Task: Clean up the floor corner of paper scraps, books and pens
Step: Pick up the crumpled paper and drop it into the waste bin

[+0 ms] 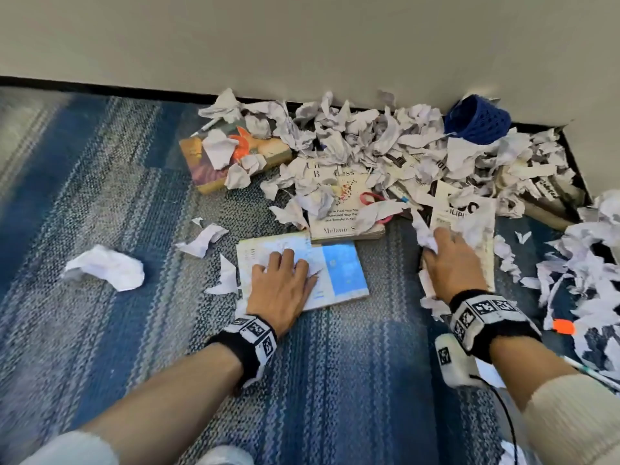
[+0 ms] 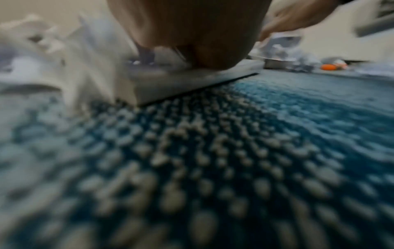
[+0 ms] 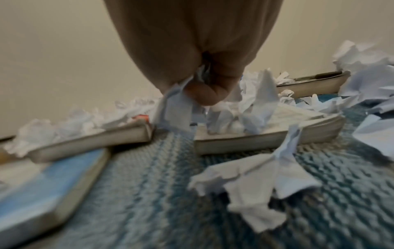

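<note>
My left hand (image 1: 285, 273) rests on a blue and white book (image 1: 342, 270) lying flat on the carpet, fingers curled over a small paper scrap (image 1: 315, 271) on its cover. The blurred left wrist view shows the palm (image 2: 192, 33) pressed down on that book (image 2: 192, 80). My right hand (image 1: 446, 256) sits on a white book with black lettering (image 1: 476, 209) and grips a crumpled paper scrap (image 1: 425, 237). In the right wrist view its fingers (image 3: 200, 94) curl round the scrap (image 3: 175, 107). A big pile of scraps (image 1: 369, 135) fills the wall corner.
An orange-covered book (image 1: 214, 162) and a white paperback (image 1: 339, 216) lie half under scraps, with a pen (image 1: 208, 125) and pink scissors (image 1: 372, 198). A blue mesh cup (image 1: 478, 120) lies tipped by the wall. Loose scraps (image 1: 107, 266) dot the carpet on the left; more paper lies at the right.
</note>
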